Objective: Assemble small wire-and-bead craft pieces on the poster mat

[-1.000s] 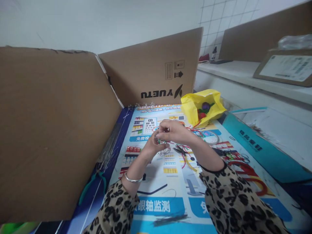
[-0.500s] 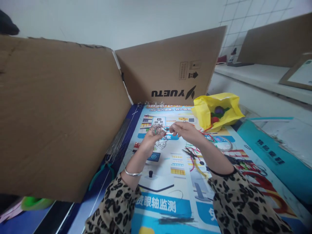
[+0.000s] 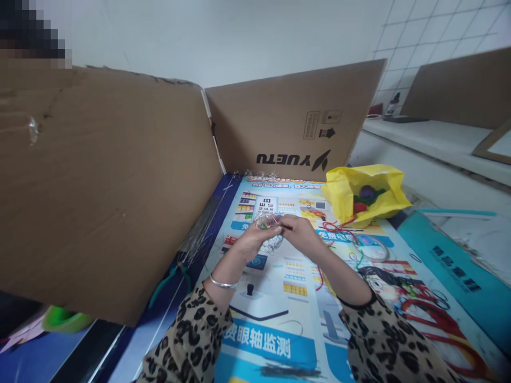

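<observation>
Over the printed mat, a tangled piece of bent thin silver wire (image 3: 273, 244) is held between my two hands. My left hand (image 3: 253, 238) is closed round it, with loops showing above the fingers and below the palm. My right hand (image 3: 298, 232) pinches at the wire's right side, its fingertips meeting the left thumb; exactly what they grip is too small to make out. Mostly covered by my right forearm is a yellow-handled cutting tool (image 3: 328, 285). Red string (image 3: 338, 229) trails over the mat beyond that forearm.
Cardboard panels (image 3: 139, 181) stand at the left and back. Straight wires (image 3: 202, 226) and teal-handled pliers (image 3: 172, 277) lie along the left. More wires (image 3: 291, 369) lie in front, bent wire pieces (image 3: 255, 176) behind. At right are a yellow bag (image 3: 335, 183) and teal box (image 3: 455, 266).
My right hand has come in closer to the left, so their fingertips now meet at the wire. My right forearm now covers most of the yellow-handled tool. The view has shifted slightly.
</observation>
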Demonstrator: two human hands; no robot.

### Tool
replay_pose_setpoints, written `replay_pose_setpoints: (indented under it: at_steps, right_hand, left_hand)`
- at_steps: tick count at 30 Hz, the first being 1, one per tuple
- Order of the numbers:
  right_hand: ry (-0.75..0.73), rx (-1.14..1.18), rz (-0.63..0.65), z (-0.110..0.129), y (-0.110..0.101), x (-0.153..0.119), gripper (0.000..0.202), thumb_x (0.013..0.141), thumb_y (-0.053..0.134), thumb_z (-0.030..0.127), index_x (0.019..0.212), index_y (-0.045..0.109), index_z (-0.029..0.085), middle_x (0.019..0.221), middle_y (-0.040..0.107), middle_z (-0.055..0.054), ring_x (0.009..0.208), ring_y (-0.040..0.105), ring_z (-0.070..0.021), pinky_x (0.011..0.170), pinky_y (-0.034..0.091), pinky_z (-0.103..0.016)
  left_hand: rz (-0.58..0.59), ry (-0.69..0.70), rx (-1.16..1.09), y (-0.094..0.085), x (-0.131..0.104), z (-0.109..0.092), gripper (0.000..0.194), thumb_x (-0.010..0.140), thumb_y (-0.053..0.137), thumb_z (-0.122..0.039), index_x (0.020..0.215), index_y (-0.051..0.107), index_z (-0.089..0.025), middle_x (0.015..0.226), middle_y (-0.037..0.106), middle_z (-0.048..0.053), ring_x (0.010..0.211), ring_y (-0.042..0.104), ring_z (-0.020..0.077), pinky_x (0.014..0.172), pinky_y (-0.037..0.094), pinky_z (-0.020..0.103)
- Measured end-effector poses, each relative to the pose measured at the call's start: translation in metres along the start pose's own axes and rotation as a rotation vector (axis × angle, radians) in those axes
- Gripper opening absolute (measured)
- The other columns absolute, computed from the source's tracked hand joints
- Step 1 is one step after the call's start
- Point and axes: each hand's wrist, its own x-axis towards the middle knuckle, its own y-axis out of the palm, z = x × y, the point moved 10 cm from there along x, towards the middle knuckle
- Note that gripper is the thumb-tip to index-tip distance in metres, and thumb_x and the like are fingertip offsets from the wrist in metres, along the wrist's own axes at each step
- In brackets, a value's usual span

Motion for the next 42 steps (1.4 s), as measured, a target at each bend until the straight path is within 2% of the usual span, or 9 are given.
replay_pose_setpoints:
  at_steps: [4, 9, 15, 19, 24, 29, 32, 37, 42]
  right_hand:
    - [0.029, 0.073, -0.010, -0.011, 0.002, -0.001, 0.012, 0.072, 0.052, 0.020, 0.063, 0.061, 0.019, 0.066, 0.061, 0.000, 0.066, 0.056, -0.0158, 0.061, 0.043, -0.027]
    - [0.107, 0.341, -0.013, -0.025, 0.002, 0.001, 0.025, 0.073, 0.057, 0.029, 0.094, 0.063, 0.019, 0.092, 0.068, -0.004, 0.084, 0.061, -0.0185, 0.073, 0.048, -0.031]
    - [0.171, 0.236, -0.026, -0.038, -0.007, 0.001, 0.023, 0.073, 0.058, 0.033, 0.089, 0.064, 0.018, 0.084, 0.068, -0.004, 0.076, 0.061, -0.0173, 0.071, 0.048, -0.032]
    - [0.131, 0.183, 0.053, -0.031, -0.003, -0.001, 0.019, 0.076, 0.055, 0.032, 0.085, 0.065, 0.020, 0.084, 0.068, -0.003, 0.077, 0.062, -0.0177, 0.072, 0.049, -0.032]
    - [0.196, 0.260, -0.014, -0.024, -0.008, -0.003, 0.027, 0.080, 0.050, 0.033, 0.102, 0.061, 0.021, 0.089, 0.068, -0.004, 0.076, 0.063, -0.0175, 0.070, 0.051, -0.033]
    - [-0.039, -0.072, -0.062, 0.014, -0.010, -0.007, 0.033, 0.080, 0.043, 0.016, 0.108, 0.060, 0.021, 0.104, 0.062, -0.009, 0.098, 0.057, -0.0214, 0.087, 0.045, -0.039]
    - [-0.072, -0.232, -0.032, 0.021, -0.001, -0.010, 0.044, 0.075, 0.045, 0.011, 0.118, 0.054, 0.018, 0.112, 0.057, -0.012, 0.102, 0.054, -0.0233, 0.091, 0.042, -0.041]
    - [-0.023, -0.211, 0.003, 0.012, 0.004, -0.010, 0.047, 0.074, 0.052, 0.018, 0.121, 0.049, 0.016, 0.106, 0.058, -0.012, 0.090, 0.057, -0.0220, 0.080, 0.048, -0.039]
    - [-0.082, -0.147, -0.007, 0.014, 0.001, -0.010, 0.040, 0.075, 0.051, 0.016, 0.115, 0.054, 0.020, 0.113, 0.056, -0.011, 0.087, 0.057, -0.0195, 0.072, 0.048, -0.034]
  left_hand:
    - [-0.072, 0.062, -0.001, -0.005, 0.003, 0.006, 0.040, 0.061, 0.075, -0.023, 0.099, 0.064, -0.018, 0.096, 0.066, 0.005, 0.093, 0.059, 0.0180, 0.087, 0.040, 0.032]
    - [-0.275, 0.250, 0.087, -0.028, 0.003, -0.017, 0.041, 0.058, 0.075, -0.023, 0.096, 0.061, -0.017, 0.094, 0.065, 0.004, 0.092, 0.060, 0.0186, 0.087, 0.042, 0.033]
    - [-0.453, 0.321, 0.298, -0.049, 0.000, -0.035, 0.029, 0.063, 0.070, -0.024, 0.087, 0.053, -0.018, 0.082, 0.057, 0.000, 0.077, 0.055, 0.0132, 0.076, 0.042, 0.028]
    - [-0.457, 0.339, 0.319, -0.049, 0.000, -0.031, 0.030, 0.067, 0.066, -0.026, 0.091, 0.049, -0.020, 0.090, 0.054, 0.001, 0.085, 0.052, 0.0144, 0.081, 0.040, 0.028]
    - [-0.432, 0.399, 0.502, -0.041, -0.003, -0.036, 0.025, 0.073, 0.061, -0.030, 0.092, 0.048, -0.020, 0.087, 0.053, 0.002, 0.081, 0.052, 0.0148, 0.078, 0.040, 0.028]
    - [-0.417, 0.430, 0.823, -0.035, -0.007, -0.041, 0.024, 0.076, 0.060, -0.034, 0.094, 0.052, -0.021, 0.084, 0.058, 0.004, 0.079, 0.054, 0.0193, 0.078, 0.038, 0.032]
    - [-0.462, 0.464, 1.031, -0.034, -0.010, -0.044, 0.027, 0.076, 0.058, -0.027, 0.101, 0.053, -0.019, 0.092, 0.059, 0.009, 0.090, 0.054, 0.0254, 0.085, 0.034, 0.038]
    - [-0.523, 0.472, 1.183, -0.032, -0.011, -0.043, 0.036, 0.078, 0.053, -0.021, 0.113, 0.048, -0.017, 0.099, 0.060, 0.013, 0.096, 0.053, 0.0290, 0.090, 0.031, 0.042]
    - [-0.455, 0.492, 1.335, -0.024, -0.009, -0.040, 0.043, 0.077, 0.049, -0.012, 0.120, 0.042, -0.014, 0.097, 0.063, 0.013, 0.094, 0.056, 0.0277, 0.087, 0.034, 0.040]
